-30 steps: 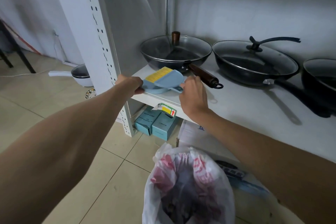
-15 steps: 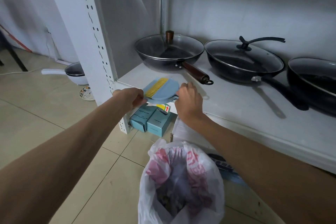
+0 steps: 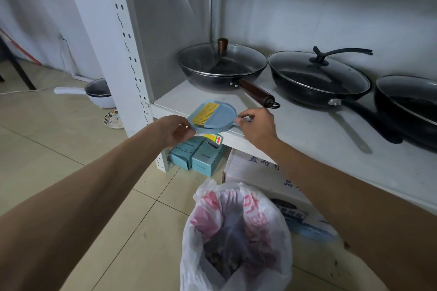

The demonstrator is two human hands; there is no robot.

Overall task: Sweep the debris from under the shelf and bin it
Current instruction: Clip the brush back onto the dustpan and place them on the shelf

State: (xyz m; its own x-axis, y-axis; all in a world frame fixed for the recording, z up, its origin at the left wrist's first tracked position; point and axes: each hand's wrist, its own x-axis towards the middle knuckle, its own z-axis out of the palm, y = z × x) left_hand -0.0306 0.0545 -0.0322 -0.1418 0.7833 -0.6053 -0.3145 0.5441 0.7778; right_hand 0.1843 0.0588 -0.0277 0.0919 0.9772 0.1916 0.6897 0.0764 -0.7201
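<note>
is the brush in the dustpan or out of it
In: the yellow-bristled brush lies nested flat in the blue dustpan, held by the left hand and right hand.

The right edge is cutting off the third pan point(image 3: 409, 106), and the bottom edge is cropping the plastic bag point(image 3: 238, 210). The right hand point(image 3: 257, 125) is covering the handle of the dustpan point(image 3: 215, 120), while the fingers of the left hand point(image 3: 175, 131) are disappearing under its rim. The shelf point(image 3: 307, 130) is concealing part of the cardboard box point(image 3: 250, 168).
</note>
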